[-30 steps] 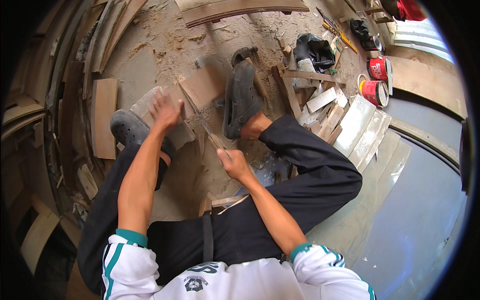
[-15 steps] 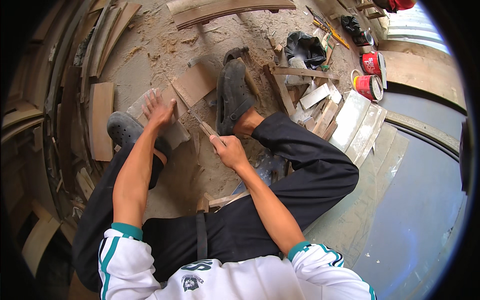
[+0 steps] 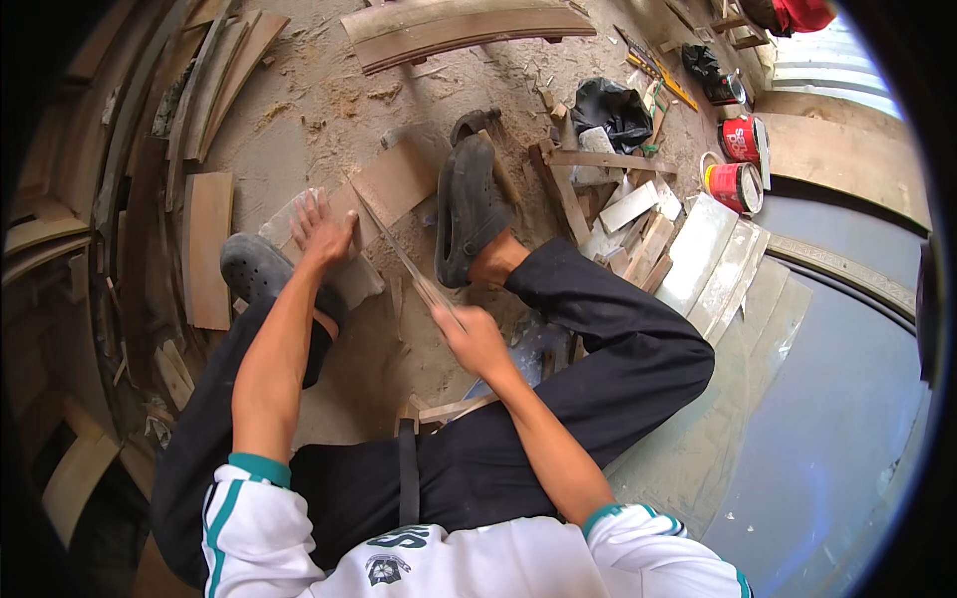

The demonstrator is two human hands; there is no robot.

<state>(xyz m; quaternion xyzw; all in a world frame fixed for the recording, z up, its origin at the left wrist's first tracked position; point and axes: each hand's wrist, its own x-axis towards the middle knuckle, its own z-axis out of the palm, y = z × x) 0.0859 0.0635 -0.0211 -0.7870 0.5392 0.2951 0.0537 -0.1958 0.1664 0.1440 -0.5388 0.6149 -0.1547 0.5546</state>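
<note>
My left hand (image 3: 325, 235) lies flat with its fingers spread, pressing on a light brown wooden board (image 3: 396, 182) on the dusty floor. Closed around a wooden handle, my right hand (image 3: 475, 344) grips a handsaw (image 3: 391, 231). Its narrow blade slants away from me, its far part lying across the board just right of my left hand. A pale, rough-edged piece (image 3: 354, 282) sits under and below the left hand. My feet, in black clogs (image 3: 467, 207), stand either side, the left one against the board's left end. The right clog partly hides a dark-headed tool (image 3: 503, 177) with a wooden handle.
Long planks (image 3: 207, 249) lean and pile up along the left. A moulded board (image 3: 469, 35) lies at the far side. Offcuts (image 3: 628, 204), a black plastic bag (image 3: 611, 112) and red cans (image 3: 734, 186) stand to the right. Grey panels (image 3: 797, 429) fill the lower right.
My right hand has drawn the saw back toward me, down and to the right. My left hand keeps its place on the board. The whole view has shifted slightly.
</note>
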